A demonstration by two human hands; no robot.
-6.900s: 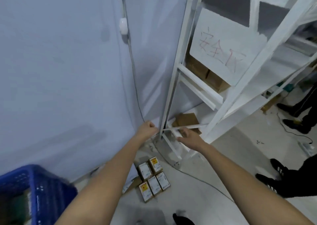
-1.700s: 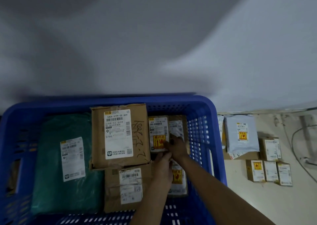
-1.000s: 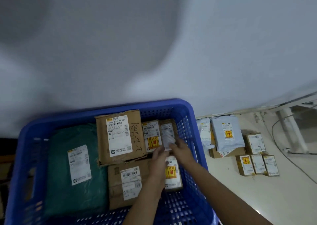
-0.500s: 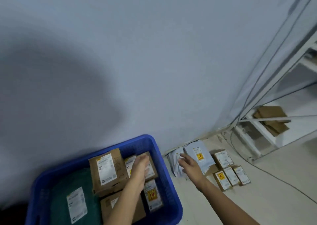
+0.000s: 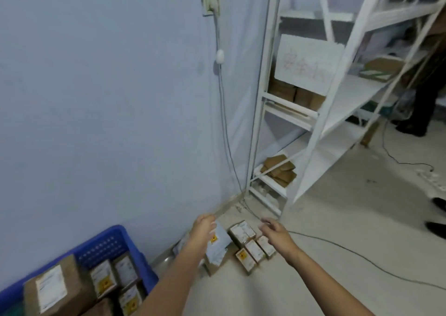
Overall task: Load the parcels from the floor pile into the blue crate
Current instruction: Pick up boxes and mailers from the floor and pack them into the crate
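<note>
Hands are now withdrawn from the crate (image 5: 113, 245) and brought over the floor pile (image 5: 251, 245), left hand (image 5: 204, 226) above the grey mailer (image 5: 218, 244), right hand (image 5: 275, 230) above the small boxes, fingers loose, nothing held; next pickup is judged imminent.

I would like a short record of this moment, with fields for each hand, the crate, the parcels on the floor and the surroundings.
left hand: left hand reaches over the pale grey plastic mailer bag; contact unclear
right hand: right hand open above the small brown cardboard boxes, holds nothing
crate: blue plastic crate at lower left, several labelled parcels inside
floor pile: mailer and small boxes beside the wall
surroundings: white metal shelving rack; grey cable across the floor
</note>
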